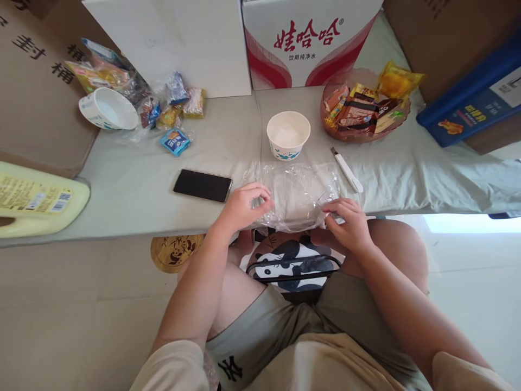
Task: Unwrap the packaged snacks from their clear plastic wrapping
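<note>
A clear, crinkled plastic bag (299, 190) lies spread at the front edge of the cloth-covered surface, partly hanging over it. My left hand (246, 205) is at the bag's left side, thumb and fingers curled together on the thin film. At its right side, my right hand (348, 221) pinches the film near the front corner. Just behind the bag stands a white paper bowl (288, 136) with a blue pattern. A white utility knife (347, 171) lies to the right of the bag, and a black phone (202, 185) lies to the left.
A pink glass bowl (337, 127) of packaged snacks sits at the back right. Small wrapped snacks (175, 142) and another paper bowl (108, 108) are at the back left. A yellow jug (40, 201) lies far left. White boxes (309, 43) line the back.
</note>
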`<state>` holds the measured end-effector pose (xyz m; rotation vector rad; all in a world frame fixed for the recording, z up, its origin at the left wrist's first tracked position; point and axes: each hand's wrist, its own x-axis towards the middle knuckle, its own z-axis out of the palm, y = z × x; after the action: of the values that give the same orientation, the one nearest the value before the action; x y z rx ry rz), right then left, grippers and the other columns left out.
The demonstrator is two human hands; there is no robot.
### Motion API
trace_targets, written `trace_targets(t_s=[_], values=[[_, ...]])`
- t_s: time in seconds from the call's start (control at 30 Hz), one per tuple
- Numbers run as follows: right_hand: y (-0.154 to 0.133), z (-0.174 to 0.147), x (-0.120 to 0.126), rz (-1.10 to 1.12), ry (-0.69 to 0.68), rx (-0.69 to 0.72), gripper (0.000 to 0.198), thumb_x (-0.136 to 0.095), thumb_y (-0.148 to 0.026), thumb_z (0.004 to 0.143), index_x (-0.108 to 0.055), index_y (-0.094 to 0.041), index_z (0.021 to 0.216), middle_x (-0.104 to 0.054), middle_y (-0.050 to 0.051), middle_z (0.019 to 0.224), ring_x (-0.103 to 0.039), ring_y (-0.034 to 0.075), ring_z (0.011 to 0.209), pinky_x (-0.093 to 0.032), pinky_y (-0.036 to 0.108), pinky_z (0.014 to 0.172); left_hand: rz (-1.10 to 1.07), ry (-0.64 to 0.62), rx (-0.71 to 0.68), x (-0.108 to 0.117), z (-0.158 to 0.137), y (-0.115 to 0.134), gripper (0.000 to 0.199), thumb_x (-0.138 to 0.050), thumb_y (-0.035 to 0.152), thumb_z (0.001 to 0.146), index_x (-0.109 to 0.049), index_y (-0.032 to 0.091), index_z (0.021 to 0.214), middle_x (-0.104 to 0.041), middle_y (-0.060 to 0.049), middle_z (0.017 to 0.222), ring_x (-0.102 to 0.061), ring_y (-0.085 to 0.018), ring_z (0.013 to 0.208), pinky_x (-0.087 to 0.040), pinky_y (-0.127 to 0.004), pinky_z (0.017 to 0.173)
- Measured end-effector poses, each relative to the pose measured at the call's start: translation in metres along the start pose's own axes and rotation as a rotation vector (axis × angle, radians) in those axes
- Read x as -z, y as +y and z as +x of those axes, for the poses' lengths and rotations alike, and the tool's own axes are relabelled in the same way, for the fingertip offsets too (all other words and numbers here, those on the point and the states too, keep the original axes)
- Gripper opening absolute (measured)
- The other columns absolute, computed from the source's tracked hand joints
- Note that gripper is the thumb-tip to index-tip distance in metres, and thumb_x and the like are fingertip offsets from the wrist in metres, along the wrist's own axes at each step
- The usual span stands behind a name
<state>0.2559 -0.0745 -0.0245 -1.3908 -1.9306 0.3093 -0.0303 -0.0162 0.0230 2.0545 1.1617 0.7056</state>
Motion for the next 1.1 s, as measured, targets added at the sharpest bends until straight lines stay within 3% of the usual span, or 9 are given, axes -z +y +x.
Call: trace_targets(t_s=[0.1,0.17,0.27,0.43,0.63,0.73,0.83,0.97,1.1], values=[[-0.001,0.004,-0.005,0.022,0.018,-0.106,0.015,-0.053,-0.018,0.083,-0.067,-0.024,0.083,-0.071,0.003,0.078,-0.066,0.022,0.076,-0.051,0.04,0.076,0.072,-0.157,-0.048,0.002,-0.005,0.001,0.037,-0.082,0.036,0.068,-0.072,0.024,0.102,-0.066,-0.009,0.126,-0.057,-0.029,0.125,-0.044,-0.047,0.109],[-0.002,0.006,-0.006,0.024,0.028,-0.165,0.015,-0.053,-0.02,0.083,-0.068,-0.023,0.087,-0.069,0.003,0.077,-0.064,0.021,0.073,-0.051,0.038,0.072,0.131,-0.167,-0.026,0.003,-0.008,0.0,0.02,-0.077,0.03,0.073,-0.074,0.024,0.092,-0.064,-0.009,0.13,-0.052,-0.03,0.131,-0.04,-0.05,0.112],[-0.002,0.006,-0.005,0.019,0.0,-0.191,0.02,-0.058,-0.025,0.082,-0.067,-0.023,0.099,-0.069,0.003,0.079,-0.065,0.022,0.074,-0.051,0.039,0.076,0.079,-0.035,0.043,0.008,-0.009,-0.002,0.012,-0.063,0.024,0.082,-0.07,0.021,0.073,-0.068,-0.008,0.119,-0.063,-0.025,0.115,-0.047,-0.045,0.105],[-0.001,0.004,-0.005,0.012,-0.078,-0.186,0.037,-0.066,-0.036,0.077,-0.059,-0.023,0.111,-0.071,0.004,0.087,-0.067,0.025,0.084,-0.047,0.044,0.089,-0.375,0.253,0.235,0.017,-0.003,-0.006,0.016,-0.068,0.035,0.078,-0.065,0.019,0.079,-0.072,-0.005,0.082,-0.07,-0.019,0.081,-0.057,-0.033,0.08],[0.001,0.004,-0.004,0.055,-0.108,-0.177,0.043,-0.067,-0.039,0.078,-0.058,-0.023,0.116,-0.073,0.004,0.09,-0.067,0.024,0.086,-0.044,0.044,0.092,-0.729,0.476,0.424,0.02,0.006,-0.009,0.023,-0.071,0.034,0.069,-0.054,0.02,0.077,-0.064,0.003,0.064,-0.063,-0.01,0.052,-0.049,-0.019,0.048],[0.001,0.005,-0.002,0.094,-0.129,-0.141,0.017,-0.058,-0.038,0.087,-0.067,-0.023,0.085,-0.072,0.002,0.076,-0.066,0.021,0.074,-0.043,0.042,0.089,-0.706,0.514,0.44,0.019,0.01,-0.011,0.022,-0.069,0.031,0.07,-0.051,0.021,0.077,-0.062,0.005,0.061,-0.06,-0.009,0.047,-0.043,-0.016,0.041],[0.0,0.005,0.001,0.17,-0.094,-0.171,0.033,-0.048,-0.037,0.093,-0.066,-0.023,0.07,-0.07,0.002,0.065,-0.066,0.021,0.072,-0.045,0.04,0.085,-0.587,0.523,0.448,0.016,0.01,-0.015,0.02,-0.067,0.029,0.073,-0.051,0.021,0.081,-0.06,0.006,0.059,-0.058,-0.008,0.045,-0.043,-0.016,0.041],[-0.003,0.004,0.003,0.205,-0.034,-0.342,0.035,-0.044,-0.037,0.094,-0.068,-0.023,0.072,-0.062,0.001,0.054,-0.067,0.022,0.072,-0.048,0.036,0.077,-0.424,0.464,0.433,0.012,0.01,-0.02,0.019,-0.065,0.029,0.079,-0.052,0.022,0.091,-0.056,0.007,0.052,-0.053,-0.009,0.042,-0.046,-0.018,0.043],[-0.003,0.005,0.003,0.201,-0.066,-0.286,0.029,-0.05,-0.038,0.091,-0.07,-0.021,0.102,-0.072,0.003,0.075,-0.066,0.021,0.074,-0.049,0.039,0.082,-0.438,0.418,0.413,0.007,0.011,-0.023,0.022,-0.064,0.027,0.081,-0.052,0.023,0.099,-0.058,0.007,0.062,-0.044,-0.005,0.038,-0.036,-0.016,0.036]])
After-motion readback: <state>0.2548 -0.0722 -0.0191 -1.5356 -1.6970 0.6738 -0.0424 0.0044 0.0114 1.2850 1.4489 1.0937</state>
